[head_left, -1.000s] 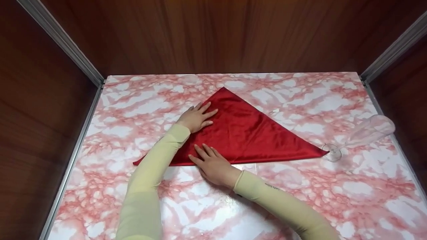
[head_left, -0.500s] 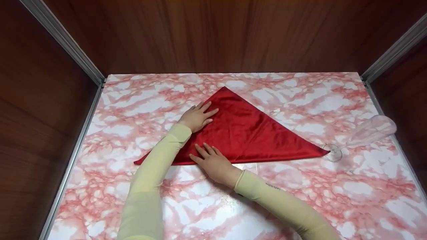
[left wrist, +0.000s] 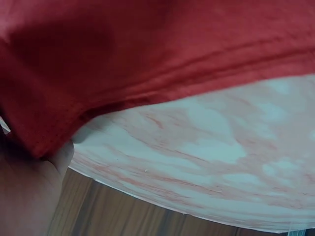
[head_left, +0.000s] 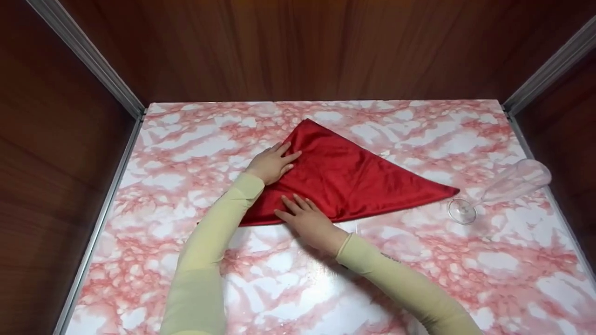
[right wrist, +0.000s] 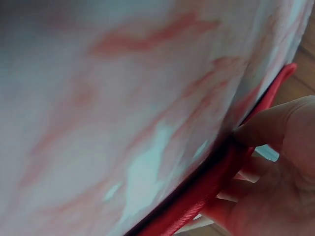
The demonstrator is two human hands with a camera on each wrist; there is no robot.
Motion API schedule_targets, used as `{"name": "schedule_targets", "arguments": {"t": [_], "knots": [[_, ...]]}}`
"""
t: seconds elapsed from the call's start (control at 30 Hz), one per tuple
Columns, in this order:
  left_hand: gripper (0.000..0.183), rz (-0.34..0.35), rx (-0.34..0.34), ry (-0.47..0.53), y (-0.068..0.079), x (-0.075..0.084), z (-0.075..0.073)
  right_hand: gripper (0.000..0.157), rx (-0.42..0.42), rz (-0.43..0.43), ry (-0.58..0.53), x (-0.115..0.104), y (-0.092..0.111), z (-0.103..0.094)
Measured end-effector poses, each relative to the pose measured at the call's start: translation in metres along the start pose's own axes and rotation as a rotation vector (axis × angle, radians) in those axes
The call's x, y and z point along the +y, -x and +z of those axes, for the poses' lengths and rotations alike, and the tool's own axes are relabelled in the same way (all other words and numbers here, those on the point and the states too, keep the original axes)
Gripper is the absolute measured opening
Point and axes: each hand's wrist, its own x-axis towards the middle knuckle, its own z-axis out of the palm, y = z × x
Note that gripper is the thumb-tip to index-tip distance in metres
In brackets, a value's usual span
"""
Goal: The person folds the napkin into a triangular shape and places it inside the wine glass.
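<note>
Left hand (head_left: 270, 166) lies with its fingers spread on the shiny red cloth (head_left: 349, 172). Right hand (head_left: 314, 228) has its fingers spread too, touching the cloth's near side. The cloth makes a triangle mid-table (head_left: 279, 284). A champagne glass (head_left: 517, 181) stands near the table's right edge.

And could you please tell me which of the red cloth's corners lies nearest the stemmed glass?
The right corner of the red cloth: its tip ends near the stemmed glass; the far and left corners lie farther off.
</note>
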Motion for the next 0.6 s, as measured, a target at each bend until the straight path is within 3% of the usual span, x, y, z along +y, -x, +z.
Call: {"name": "schedule_targets", "arguments": {"t": [0.4,0.6], "knots": [[0.049,-0.079,-0.082,-0.031,0.01,-0.004,-0.004,0.049,0.059,-0.092,-0.078,0.025,0.023,0.001],[0.047,-0.088,-0.073,-0.034,0.018,-0.009,-0.005,0.052,0.049,-0.111,-0.155,0.039,0.036,-0.003]]}}
